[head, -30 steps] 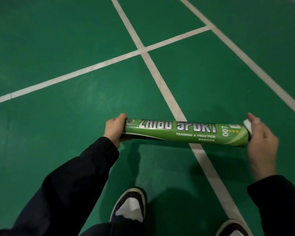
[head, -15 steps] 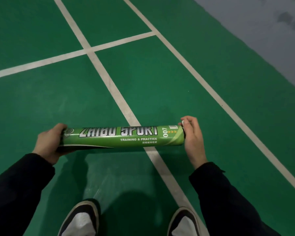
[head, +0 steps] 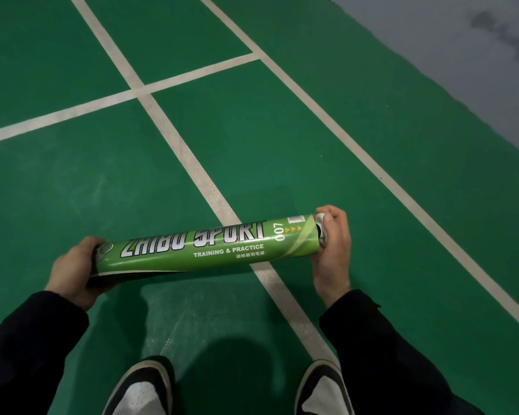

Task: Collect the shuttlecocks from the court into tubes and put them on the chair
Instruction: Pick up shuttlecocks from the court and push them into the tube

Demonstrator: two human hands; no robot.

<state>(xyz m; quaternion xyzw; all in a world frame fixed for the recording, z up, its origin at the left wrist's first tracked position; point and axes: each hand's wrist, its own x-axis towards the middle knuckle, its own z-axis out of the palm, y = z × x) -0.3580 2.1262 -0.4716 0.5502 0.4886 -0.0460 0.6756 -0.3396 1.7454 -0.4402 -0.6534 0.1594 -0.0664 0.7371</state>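
My kit: long black fabric sleeves (head: 30,339) on both arms, cuffs ending at the wrists, both hands bare. Black low-top shoes with white toe panels (head: 138,393), small perforation holes on the left toe. Dark trousers.

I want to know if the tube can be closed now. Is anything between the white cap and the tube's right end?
Nothing visible. The right hand holds the white cap right at the open end of the green tube; the left hand grips the other end.
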